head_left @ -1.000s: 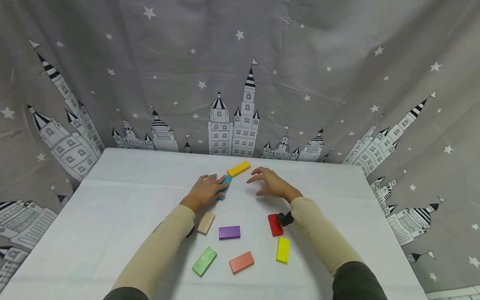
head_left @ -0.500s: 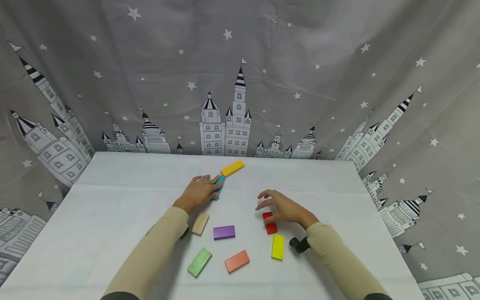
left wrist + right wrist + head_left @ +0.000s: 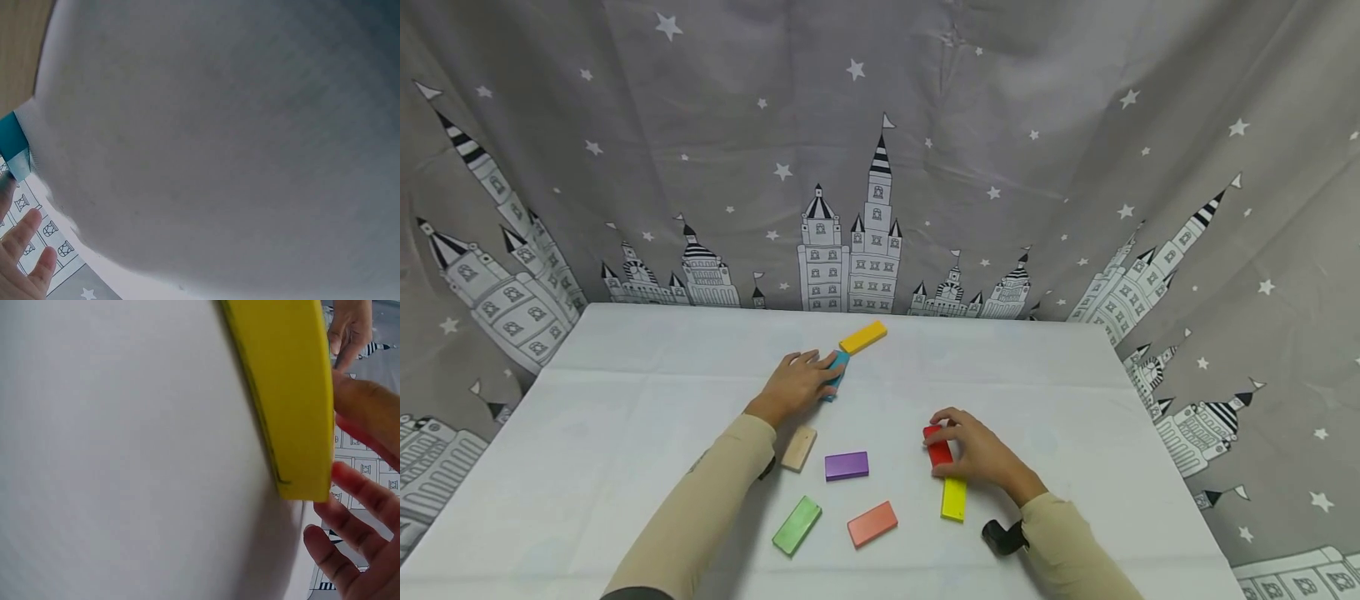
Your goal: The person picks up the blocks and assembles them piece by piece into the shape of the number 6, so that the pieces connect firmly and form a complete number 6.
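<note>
White table (image 3: 1037,375): left hand (image 3: 792,386) grips the blue block (image 3: 841,360), right hand (image 3: 983,452) the red block (image 3: 939,452); both seem light, stiff, best pinched sideways.

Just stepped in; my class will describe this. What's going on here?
A person is working with both hands at a white table. The left hand holds a blue block close to an amber block; the right hand grips a red block just beyond a yellow block. A plain wooden block, purple block, green block and coral block lie nearby.
</note>
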A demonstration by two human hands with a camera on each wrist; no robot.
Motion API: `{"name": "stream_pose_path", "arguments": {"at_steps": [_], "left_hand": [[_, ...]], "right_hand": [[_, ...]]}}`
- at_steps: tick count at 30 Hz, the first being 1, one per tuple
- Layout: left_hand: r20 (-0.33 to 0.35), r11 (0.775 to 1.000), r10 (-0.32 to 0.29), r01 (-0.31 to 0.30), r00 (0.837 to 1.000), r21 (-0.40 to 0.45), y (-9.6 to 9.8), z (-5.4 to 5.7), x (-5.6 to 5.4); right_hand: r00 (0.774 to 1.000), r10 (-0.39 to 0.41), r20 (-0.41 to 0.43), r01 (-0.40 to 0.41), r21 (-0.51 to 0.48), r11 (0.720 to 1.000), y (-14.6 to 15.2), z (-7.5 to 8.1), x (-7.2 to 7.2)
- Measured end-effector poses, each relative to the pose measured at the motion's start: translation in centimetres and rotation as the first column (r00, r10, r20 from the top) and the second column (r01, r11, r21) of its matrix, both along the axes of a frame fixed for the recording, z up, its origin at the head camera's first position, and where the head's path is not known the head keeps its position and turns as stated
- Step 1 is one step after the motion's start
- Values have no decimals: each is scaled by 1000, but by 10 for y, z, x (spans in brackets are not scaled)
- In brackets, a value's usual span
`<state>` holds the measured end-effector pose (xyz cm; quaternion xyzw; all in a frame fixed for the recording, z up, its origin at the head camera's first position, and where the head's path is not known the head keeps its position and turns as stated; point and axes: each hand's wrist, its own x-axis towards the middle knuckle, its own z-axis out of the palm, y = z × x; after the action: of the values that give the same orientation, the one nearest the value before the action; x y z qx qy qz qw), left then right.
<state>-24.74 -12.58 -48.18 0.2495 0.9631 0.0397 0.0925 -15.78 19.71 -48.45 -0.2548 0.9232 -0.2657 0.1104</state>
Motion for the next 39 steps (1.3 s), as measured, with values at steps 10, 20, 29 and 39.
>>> {"name": "stream_pose_path", "arguments": {"at_steps": [10, 20, 29, 39], "left_hand": [[4, 1000, 2, -2, 1000, 3, -2, 0, 0], [-4, 1000, -5, 5, 1000, 13, -3, -1, 0], [-13, 999, -13, 13, 1000, 31, -5, -1, 2], [-6, 999, -8, 8, 1000, 38, -5, -3, 3]], "right_hand": [[998, -59, -32, 58, -30, 998, -5, -4, 9], [996, -83, -12, 83, -8, 996, -7, -2, 9], [997, -68, 27, 68, 9, 998, -10, 3, 5], [996, 8, 89, -11, 33, 999, -16, 6, -7]]}}
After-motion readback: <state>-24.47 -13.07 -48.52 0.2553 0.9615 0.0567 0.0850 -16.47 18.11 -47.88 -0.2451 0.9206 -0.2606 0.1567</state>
